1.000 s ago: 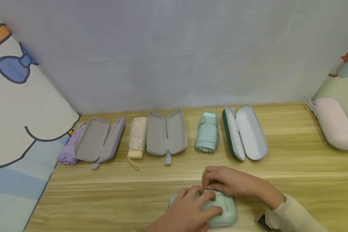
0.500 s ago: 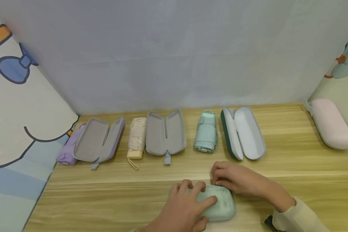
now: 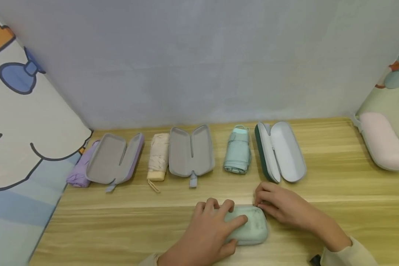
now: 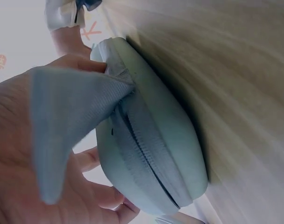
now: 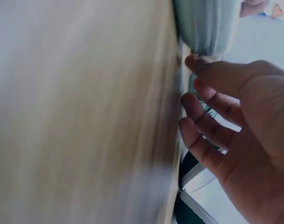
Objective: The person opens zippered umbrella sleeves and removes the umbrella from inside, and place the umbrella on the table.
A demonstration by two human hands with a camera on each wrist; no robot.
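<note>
A mint-green zip case (image 3: 251, 225) lies on the wooden table in front of me. My left hand (image 3: 207, 231) spreads over its left part and holds it, with fingers on the far side and the thumb on the near side. At the far right corner, my right hand (image 3: 284, 207) pinches the zipper pull, which its fingertips mostly hide. The right wrist view shows that thumb (image 5: 216, 74) and a finger at the edge of the case. In the left wrist view, a blue-grey fabric tab (image 4: 79, 107) sticks out from the case's end, beside a zipper (image 4: 144, 151) with a dark gap along it.
Along the back lie a purple folded umbrella (image 3: 81, 168), an open purple case (image 3: 104, 159), a beige umbrella (image 3: 158, 153), an open grey-lined case (image 3: 179, 153), a green umbrella (image 3: 237, 153) and an open dark-green case (image 3: 287, 153). A pink case (image 3: 384, 142) lies at the right.
My right hand has moved right along the far edge of the mint-green case to its corner. The left hand stays on the case, which has shifted slightly away from me.
</note>
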